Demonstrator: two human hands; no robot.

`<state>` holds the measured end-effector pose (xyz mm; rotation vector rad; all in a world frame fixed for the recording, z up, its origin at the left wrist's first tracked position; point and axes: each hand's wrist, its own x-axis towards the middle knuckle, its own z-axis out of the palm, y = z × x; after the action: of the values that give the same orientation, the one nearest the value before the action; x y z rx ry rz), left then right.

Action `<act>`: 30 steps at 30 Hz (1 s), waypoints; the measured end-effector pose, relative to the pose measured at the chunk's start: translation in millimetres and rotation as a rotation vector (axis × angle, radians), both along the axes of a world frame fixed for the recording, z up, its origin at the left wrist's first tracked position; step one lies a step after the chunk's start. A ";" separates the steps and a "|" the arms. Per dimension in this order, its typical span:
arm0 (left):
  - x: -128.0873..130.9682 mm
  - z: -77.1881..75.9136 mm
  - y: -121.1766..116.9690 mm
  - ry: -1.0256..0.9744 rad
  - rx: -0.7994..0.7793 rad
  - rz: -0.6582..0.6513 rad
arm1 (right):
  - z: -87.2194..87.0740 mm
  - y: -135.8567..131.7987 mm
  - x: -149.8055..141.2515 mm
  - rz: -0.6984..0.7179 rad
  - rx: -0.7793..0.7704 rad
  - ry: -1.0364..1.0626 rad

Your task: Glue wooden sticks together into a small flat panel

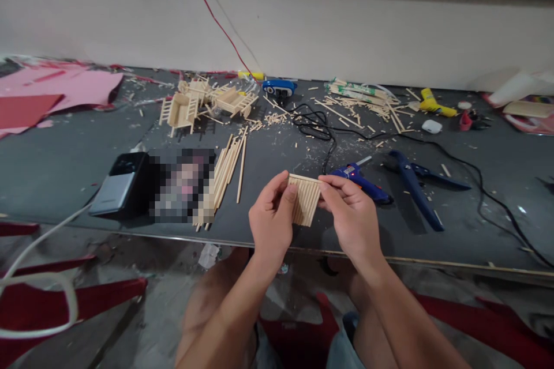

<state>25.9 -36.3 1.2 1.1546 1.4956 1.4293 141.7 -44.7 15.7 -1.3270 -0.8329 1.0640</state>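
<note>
2 hands, both mine, both pinching 1 small stick panel, ctr of frame, a bit below mid. L hand has its upper L corner, thumb on the face; R hand grips the upper R corner. Uprights side by side, too tight to count; 1 cross stick along top.

Counts: 1 blue glue gun, 1 blue-handled cutter, 1 black-and-silver device, 1 yellow tool, 1 white case. Mini wooden models, upper L, overlap; approx 3. Long sticks in a bundle, L of ctr, no exact count.

Edges: front edge of desk runs just below panel, behind my wrists. Room: gap betw. bundle & L hand; wider gap betw. panel & scraps at back.

In the way: glue gun just beyond R fingers, touching or not can't tell; cutter R of it. Black cable loops mid-desk, then trails to lower R.
</note>
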 end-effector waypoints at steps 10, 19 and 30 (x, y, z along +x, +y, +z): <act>-2.5 1.2 -0.8 0.027 0.010 0.013 | 3.4 -0.3 0.0 0.017 -0.023 -0.053; -2.0 2.9 -0.8 0.004 0.003 0.017 | 1.1 -0.9 -0.9 0.027 -0.002 0.016; -0.9 3.1 -0.8 -0.055 -0.005 0.005 | 0.0 2.5 -0.8 -0.001 0.000 0.000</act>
<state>25.0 -37.1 4.3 1.1009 1.4647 1.4485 140.9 -42.3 15.7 -1.3272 -0.8321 1.0625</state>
